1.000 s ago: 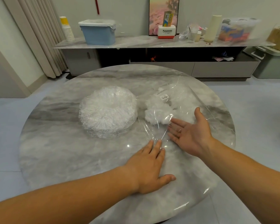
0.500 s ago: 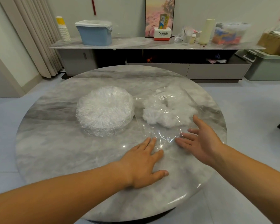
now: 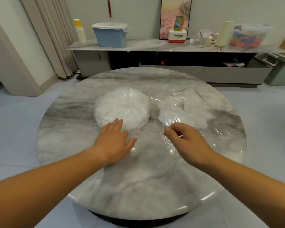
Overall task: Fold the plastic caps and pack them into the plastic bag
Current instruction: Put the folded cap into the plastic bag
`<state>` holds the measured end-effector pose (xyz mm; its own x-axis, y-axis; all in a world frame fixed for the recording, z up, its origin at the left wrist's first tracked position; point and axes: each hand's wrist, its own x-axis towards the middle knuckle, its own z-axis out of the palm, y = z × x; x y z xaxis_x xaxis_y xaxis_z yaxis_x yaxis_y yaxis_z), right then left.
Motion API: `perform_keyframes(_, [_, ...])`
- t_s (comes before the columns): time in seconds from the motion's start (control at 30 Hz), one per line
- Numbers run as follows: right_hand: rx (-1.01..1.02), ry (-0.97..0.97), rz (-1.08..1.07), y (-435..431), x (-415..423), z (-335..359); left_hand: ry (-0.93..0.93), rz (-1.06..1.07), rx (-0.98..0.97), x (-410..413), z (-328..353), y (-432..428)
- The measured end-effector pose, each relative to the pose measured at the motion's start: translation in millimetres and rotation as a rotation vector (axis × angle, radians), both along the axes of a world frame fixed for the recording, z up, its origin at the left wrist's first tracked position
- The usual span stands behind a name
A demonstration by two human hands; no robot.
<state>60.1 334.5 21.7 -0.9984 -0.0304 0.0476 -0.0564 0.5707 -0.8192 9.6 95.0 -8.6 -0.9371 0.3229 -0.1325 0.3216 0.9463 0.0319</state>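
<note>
Left hand [image 3: 112, 143] shifted to cap stack [image 3: 122, 107], fingers straight; right hand [image 3: 187, 142] now pinches plastic bag [image 3: 196, 112] edge.

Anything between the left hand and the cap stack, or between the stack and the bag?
Nothing visible does. The left hand reaches the near edge of the cap stack, and only bare table lies between the stack and the plastic bag, whose near edge the right hand pinches.
</note>
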Motion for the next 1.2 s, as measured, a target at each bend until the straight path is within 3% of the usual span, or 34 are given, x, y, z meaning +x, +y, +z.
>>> perform_keyframes(0.23, [0.177, 0.042, 0.21, -30.3, -7.5, -8.8, 0.034, -0.039, -0.101, -0.2, -6.8, -19.1])
perform_keyframes(1.2, [0.408, 0.026, 0.35, -20.0, -12.4, -29.3, -0.017, -0.089, -0.056, -3.9, -17.3, -1.9])
